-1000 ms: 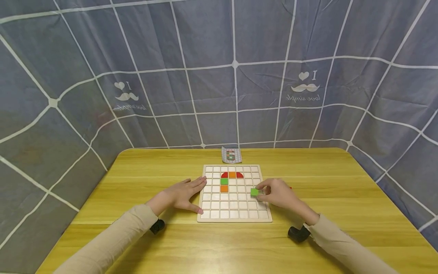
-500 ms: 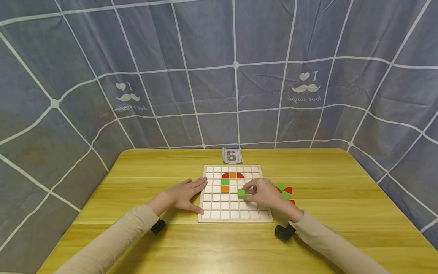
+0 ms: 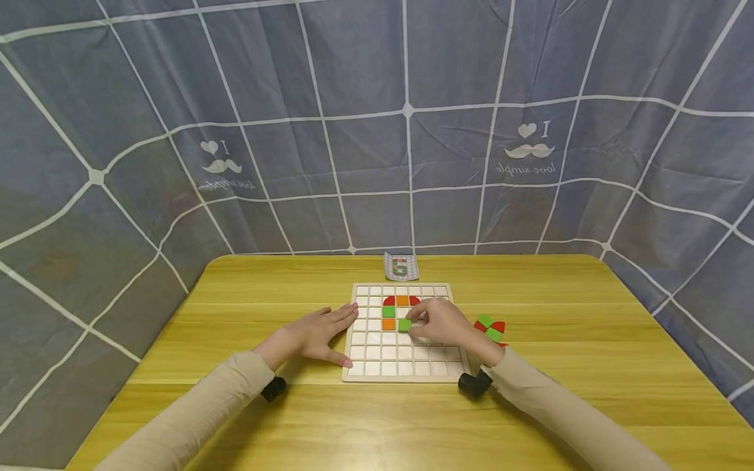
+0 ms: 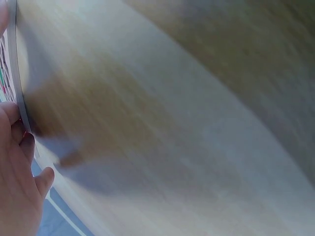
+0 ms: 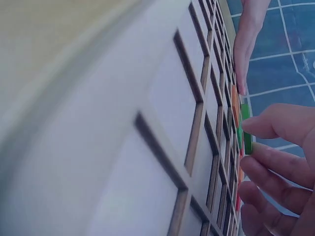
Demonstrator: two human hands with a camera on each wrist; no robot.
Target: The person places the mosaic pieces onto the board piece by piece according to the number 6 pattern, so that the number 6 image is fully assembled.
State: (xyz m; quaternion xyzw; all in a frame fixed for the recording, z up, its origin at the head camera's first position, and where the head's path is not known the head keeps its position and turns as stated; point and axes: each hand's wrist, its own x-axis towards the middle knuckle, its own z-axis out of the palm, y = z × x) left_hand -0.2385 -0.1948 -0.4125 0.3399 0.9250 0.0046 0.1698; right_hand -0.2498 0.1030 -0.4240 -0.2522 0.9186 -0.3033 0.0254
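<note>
A pale wooden grid board lies on the table. Set in its cells are an orange tile between two red quarter-round tiles, then a green tile and an orange tile down the left side. My right hand pinches a green square tile between thumb and fingers, just right of the lower orange tile; the right wrist view shows this green tile held on edge, a little off the board. My left hand rests, fingers spread, against the board's left edge.
Several loose red and green tiles lie on the table right of the board, partly behind the right forearm. A small printed pattern card lies beyond the board. A grey curtain with white lines hangs behind the table.
My right hand has moved left over the board with the green tile, from its right side to near the lower orange tile. The loose tiles have come into sight. My left hand stays put.
</note>
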